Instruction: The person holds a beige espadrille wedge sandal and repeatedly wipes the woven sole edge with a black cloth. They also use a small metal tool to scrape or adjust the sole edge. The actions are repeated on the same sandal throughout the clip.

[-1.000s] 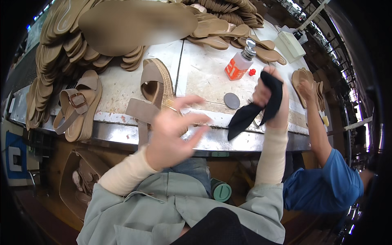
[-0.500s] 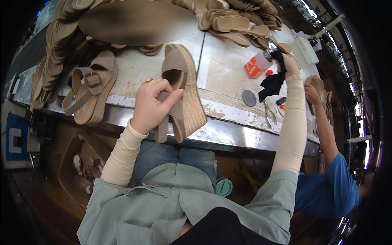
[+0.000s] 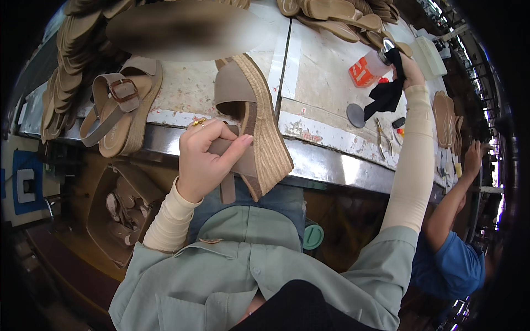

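My left hand pinches the ankle strap of a taupe wedge sandal, thumb over the strap. The sandal stands tilted at the table's near edge, its woven wedge facing right. At the right, my right hand grips a black cloth, which hangs down from the fingers. Cloth and hand are up against the metal top of a clear bottle with an orange label; whether they press on it is hard to see. Left of my left hand, a second wedge sandal with a brown buckle lies on the table.
Stacks of tan insoles line the far left, with more insoles at the back. Pliers and a grey disc lie near my right forearm. A carton of sandals stands below the table. A co-worker's arm is at the right.
The view has shifted a little. My left hand and the sandal sit slightly lower, with the sandal more tilted. The co-worker's hand has left the insoles at the right.
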`<state>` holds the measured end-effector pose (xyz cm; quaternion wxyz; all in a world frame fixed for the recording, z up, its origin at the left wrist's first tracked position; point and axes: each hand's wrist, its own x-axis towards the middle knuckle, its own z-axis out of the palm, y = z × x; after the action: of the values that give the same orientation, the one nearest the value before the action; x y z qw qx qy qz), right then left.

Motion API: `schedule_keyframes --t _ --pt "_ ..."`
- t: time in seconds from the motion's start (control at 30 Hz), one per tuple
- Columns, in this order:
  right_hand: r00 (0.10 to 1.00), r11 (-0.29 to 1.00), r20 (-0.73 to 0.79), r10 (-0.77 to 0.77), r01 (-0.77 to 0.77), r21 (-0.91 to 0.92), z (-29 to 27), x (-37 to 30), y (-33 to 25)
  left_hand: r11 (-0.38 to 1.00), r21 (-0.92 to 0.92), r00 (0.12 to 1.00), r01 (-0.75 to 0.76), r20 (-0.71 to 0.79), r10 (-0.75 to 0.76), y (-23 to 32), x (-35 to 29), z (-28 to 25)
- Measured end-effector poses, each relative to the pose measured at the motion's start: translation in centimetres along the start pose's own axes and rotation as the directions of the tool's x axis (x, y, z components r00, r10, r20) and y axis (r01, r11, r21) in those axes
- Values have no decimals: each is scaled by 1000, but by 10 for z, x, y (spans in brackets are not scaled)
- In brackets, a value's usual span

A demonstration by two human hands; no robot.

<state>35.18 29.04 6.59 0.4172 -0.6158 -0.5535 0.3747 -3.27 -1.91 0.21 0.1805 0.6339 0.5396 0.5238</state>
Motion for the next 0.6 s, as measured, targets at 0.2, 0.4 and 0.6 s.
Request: schedule_keyframes --t 0.2,0.4,0.6 --pt "1000 997 -14 9 -8 70 3 -8 -6 990 136 988 -20 152 -1 -9 -4 -6" --pt "1000 997 -31 -2 4 80 13 -14 -2 993 116 989 -30 150 12 -10 -9 -2" --pt "1000 999 -21 -2 3 51 3 7 10 995 90 992 -32 121 21 -3 -11 -1"
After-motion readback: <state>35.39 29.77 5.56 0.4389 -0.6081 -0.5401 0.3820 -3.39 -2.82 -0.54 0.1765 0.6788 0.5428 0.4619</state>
